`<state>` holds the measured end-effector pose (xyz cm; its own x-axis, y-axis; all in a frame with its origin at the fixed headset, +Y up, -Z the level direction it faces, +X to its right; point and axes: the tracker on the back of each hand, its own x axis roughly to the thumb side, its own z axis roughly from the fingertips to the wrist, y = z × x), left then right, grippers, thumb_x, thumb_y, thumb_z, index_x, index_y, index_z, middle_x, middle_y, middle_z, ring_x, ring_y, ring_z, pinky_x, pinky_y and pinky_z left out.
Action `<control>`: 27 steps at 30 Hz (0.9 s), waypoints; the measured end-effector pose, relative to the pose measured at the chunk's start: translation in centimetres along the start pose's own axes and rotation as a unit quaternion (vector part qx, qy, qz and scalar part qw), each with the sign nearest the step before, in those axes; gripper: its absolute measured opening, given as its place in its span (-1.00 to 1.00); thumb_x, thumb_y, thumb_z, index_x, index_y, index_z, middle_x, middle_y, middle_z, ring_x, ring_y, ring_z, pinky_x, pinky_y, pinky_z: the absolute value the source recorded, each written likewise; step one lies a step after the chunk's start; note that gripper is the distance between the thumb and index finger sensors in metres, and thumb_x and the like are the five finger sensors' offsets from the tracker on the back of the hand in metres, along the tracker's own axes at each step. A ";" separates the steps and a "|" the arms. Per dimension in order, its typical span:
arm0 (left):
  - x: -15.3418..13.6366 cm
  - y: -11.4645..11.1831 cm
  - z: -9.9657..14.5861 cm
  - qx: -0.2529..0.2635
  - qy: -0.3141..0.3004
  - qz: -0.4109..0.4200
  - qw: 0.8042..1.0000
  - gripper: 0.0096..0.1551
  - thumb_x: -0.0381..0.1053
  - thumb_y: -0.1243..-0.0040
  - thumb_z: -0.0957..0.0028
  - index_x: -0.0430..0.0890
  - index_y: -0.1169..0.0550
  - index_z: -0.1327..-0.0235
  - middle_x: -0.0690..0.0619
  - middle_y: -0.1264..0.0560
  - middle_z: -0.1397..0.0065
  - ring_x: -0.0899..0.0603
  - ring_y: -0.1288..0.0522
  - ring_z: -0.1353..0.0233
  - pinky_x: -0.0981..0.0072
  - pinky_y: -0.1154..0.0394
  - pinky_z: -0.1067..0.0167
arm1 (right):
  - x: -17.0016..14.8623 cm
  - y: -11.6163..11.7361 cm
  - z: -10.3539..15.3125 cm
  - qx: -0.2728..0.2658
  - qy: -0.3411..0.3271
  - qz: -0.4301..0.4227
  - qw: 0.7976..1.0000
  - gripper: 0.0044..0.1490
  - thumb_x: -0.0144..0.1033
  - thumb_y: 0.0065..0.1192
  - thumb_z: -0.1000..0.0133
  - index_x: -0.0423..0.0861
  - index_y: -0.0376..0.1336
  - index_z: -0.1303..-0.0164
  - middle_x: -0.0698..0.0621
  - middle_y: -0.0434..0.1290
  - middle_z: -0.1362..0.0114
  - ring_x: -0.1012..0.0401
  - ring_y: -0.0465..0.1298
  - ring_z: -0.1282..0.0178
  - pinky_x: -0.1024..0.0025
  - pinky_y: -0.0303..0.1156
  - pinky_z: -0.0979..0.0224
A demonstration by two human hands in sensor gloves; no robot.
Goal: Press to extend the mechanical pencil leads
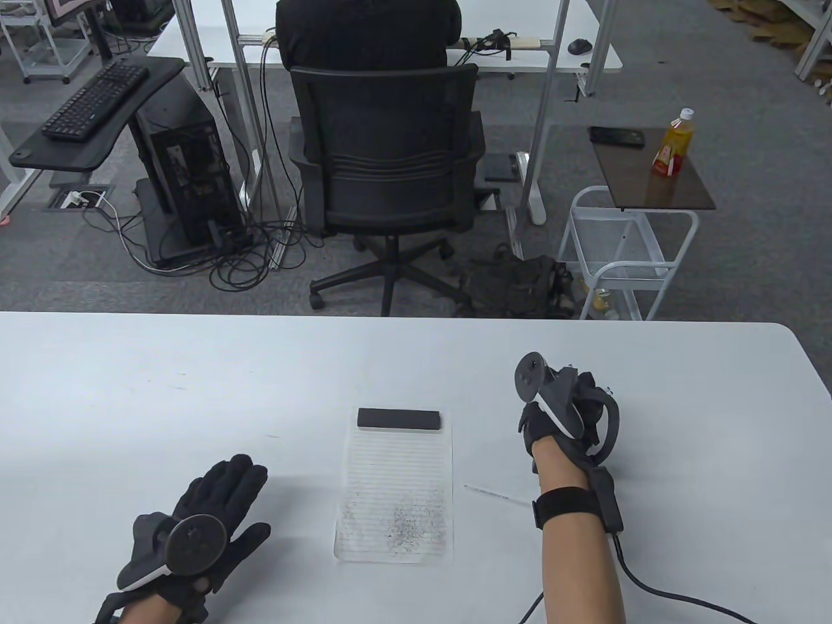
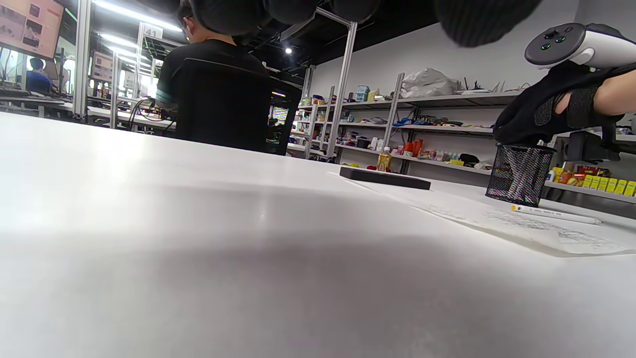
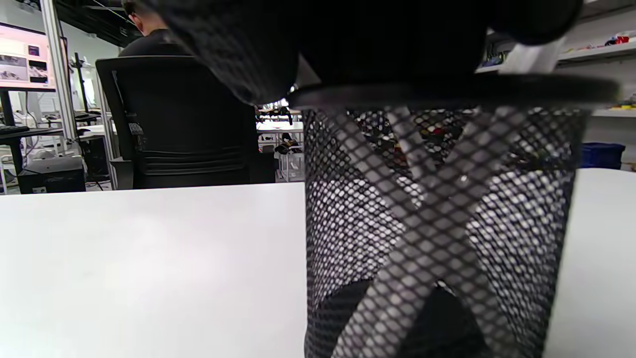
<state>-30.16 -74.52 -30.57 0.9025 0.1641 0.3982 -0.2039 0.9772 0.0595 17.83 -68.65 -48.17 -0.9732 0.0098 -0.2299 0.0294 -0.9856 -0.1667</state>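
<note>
A white mechanical pencil [image 1: 497, 495] lies on the table just right of the lined paper sheet [image 1: 396, 494]; it also shows in the left wrist view [image 2: 554, 214]. My right hand [image 1: 562, 403] sits on top of a black mesh pen cup [image 2: 519, 174], fingers over its rim [image 3: 397, 40]. Pale pencils [image 3: 412, 149] lean crossed inside the cup [image 3: 442, 223]. A white tip [image 3: 534, 57] shows by my fingers; whether I grip it is hidden. My left hand [image 1: 227, 494] rests flat on the table, fingers spread, holding nothing.
A black flat block [image 1: 398, 419] weighs down the top edge of the paper, whose lower half carries grey scribbles. The right glove's cable [image 1: 650, 585] trails toward the near edge. An office chair [image 1: 390, 162] with a seated person stands beyond the table's far edge.
</note>
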 end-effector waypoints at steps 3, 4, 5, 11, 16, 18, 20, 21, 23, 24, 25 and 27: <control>0.0 0.0 0.0 0.000 -0.001 -0.001 1.000 -0.01 0.37 -0.10 0.00 0.05 -0.13 -0.67 -0.13 -0.09 -0.74 -0.42 -0.20 -0.66 -0.34 -0.21 -0.48 | -0.4 -1.0 0.3 -0.018 -0.004 -0.014 1.000 -0.47 -0.23 0.47 -0.15 -0.31 0.51 -0.17 -0.22 0.59 -0.15 -0.17 0.61 -0.11 -0.21 0.49 -0.24; 0.0 0.0 0.0 0.000 -0.001 -0.002 1.000 -0.01 0.37 -0.10 0.00 0.05 -0.13 -0.67 -0.12 -0.09 -0.74 -0.42 -0.20 -0.66 -0.34 -0.21 -0.48 | -0.5 -1.4 0.4 -0.023 -0.004 -0.024 0.999 -0.47 -0.23 0.47 -0.14 -0.29 0.51 -0.18 -0.22 0.58 -0.16 -0.18 0.59 -0.12 -0.22 0.49 -0.24; 0.0 0.0 0.0 0.000 -0.001 -0.003 1.000 -0.01 0.37 -0.09 0.00 0.05 -0.13 -0.67 -0.13 -0.09 -0.74 -0.42 -0.20 -0.66 -0.34 -0.21 -0.48 | -0.7 -2.0 0.5 -0.032 -0.004 -0.033 0.999 -0.47 -0.22 0.47 -0.14 -0.28 0.50 -0.19 -0.21 0.57 -0.18 -0.19 0.58 -0.14 -0.23 0.48 -0.25; 0.2 -0.1 0.1 0.002 -0.005 0.001 1.000 -0.01 0.37 -0.09 0.01 0.05 -0.13 -0.67 -0.12 -0.09 -0.74 -0.42 -0.20 -0.66 -0.34 -0.21 -0.47 | -1.4 -6.5 2.6 -0.100 -0.038 -0.060 0.992 -0.46 -0.21 0.45 -0.16 -0.25 0.47 -0.24 -0.20 0.53 -0.23 -0.21 0.53 -0.19 -0.25 0.45 -0.28; 0.7 0.0 0.1 0.006 -0.012 -0.005 1.000 -0.01 0.37 -0.09 0.01 0.05 -0.13 -0.67 -0.12 -0.09 -0.74 -0.42 -0.20 -0.66 -0.34 -0.21 -0.48 | -1.3 -10.3 5.6 -0.161 -0.092 -0.076 0.980 -0.46 -0.21 0.40 -0.18 -0.24 0.43 -0.27 -0.21 0.50 -0.27 -0.21 0.52 -0.23 -0.26 0.45 -0.29; 0.8 0.0 0.1 0.007 -0.013 -0.005 1.000 -0.01 0.37 -0.09 0.01 0.05 -0.13 -0.67 -0.12 -0.09 -0.74 -0.42 -0.20 -0.66 -0.34 -0.21 -0.48 | -0.9 -11.1 6.6 -0.165 -0.103 -0.097 0.976 -0.45 -0.22 0.35 -0.19 -0.26 0.41 -0.28 -0.22 0.50 -0.29 -0.23 0.53 -0.25 -0.28 0.46 -0.29; 0.8 0.0 0.2 0.006 -0.013 -0.006 1.000 -0.01 0.37 -0.10 0.01 0.05 -0.13 -0.67 -0.12 -0.09 -0.74 -0.42 -0.20 -0.66 -0.33 -0.21 -0.48 | -0.6 -11.5 7.5 -0.167 -0.114 -0.121 0.972 -0.45 -0.23 0.32 -0.20 -0.28 0.38 -0.29 -0.25 0.50 -0.31 -0.24 0.55 -0.26 -0.27 0.48 -0.29; 0.8 0.0 0.2 0.006 -0.013 -0.007 1.000 -0.01 0.37 -0.10 0.01 0.05 -0.13 -0.67 -0.12 -0.09 -0.74 -0.42 -0.20 -0.66 -0.34 -0.21 -0.48 | -0.2 -11.6 8.1 -0.167 -0.122 -0.145 0.968 -0.45 -0.23 0.30 -0.19 -0.29 0.38 -0.28 -0.26 0.52 -0.30 -0.25 0.58 -0.25 -0.26 0.51 -0.27; 0.8 0.0 0.2 0.006 -0.013 -0.006 1.000 -0.01 0.37 -0.10 0.01 0.05 -0.13 -0.67 -0.12 -0.09 -0.74 -0.42 -0.20 -0.66 -0.34 -0.21 -0.47 | 0.3 -11.2 8.9 -0.158 -0.124 -0.205 0.958 -0.44 -0.23 0.27 -0.19 -0.30 0.36 -0.28 -0.28 0.54 -0.28 -0.27 0.63 -0.24 -0.25 0.56 -0.25; 0.8 0.0 0.2 0.007 -0.013 -0.006 1.000 -0.01 0.37 -0.10 0.01 0.05 -0.13 -0.67 -0.12 -0.09 -0.74 -0.42 -0.20 -0.66 -0.34 -0.21 -0.47 | 0.5 -10.9 9.1 -0.153 -0.125 -0.231 0.953 -0.43 -0.25 0.26 -0.19 -0.32 0.34 -0.29 -0.30 0.54 -0.26 -0.28 0.64 -0.22 -0.26 0.57 -0.24; 0.8 0.0 0.2 0.007 -0.012 -0.004 1.000 -0.01 0.37 -0.09 0.01 0.05 -0.13 -0.67 -0.12 -0.09 -0.74 -0.42 -0.20 -0.66 -0.34 -0.21 -0.48 | 0.8 -10.3 9.5 -0.145 -0.122 -0.268 0.945 -0.43 -0.25 0.26 -0.19 -0.32 0.33 -0.29 -0.31 0.55 -0.25 -0.29 0.65 -0.20 -0.26 0.58 -0.22; 0.7 0.0 0.2 0.006 -0.012 -0.003 1.000 -0.01 0.37 -0.09 0.01 0.05 -0.13 -0.67 -0.12 -0.09 -0.74 -0.42 -0.20 -0.67 -0.34 -0.21 -0.48 | 1.4 -9.2 9.7 -0.130 -0.121 -0.312 0.933 -0.43 -0.26 0.26 -0.19 -0.33 0.32 -0.29 -0.31 0.56 -0.22 -0.29 0.67 -0.18 -0.24 0.61 -0.19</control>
<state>-29.54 -74.47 -30.14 0.8941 0.1555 0.4201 -0.2038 0.9763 0.0724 13.98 -61.24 -37.62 -0.8413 0.4992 0.2075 -0.5368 -0.7260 -0.4298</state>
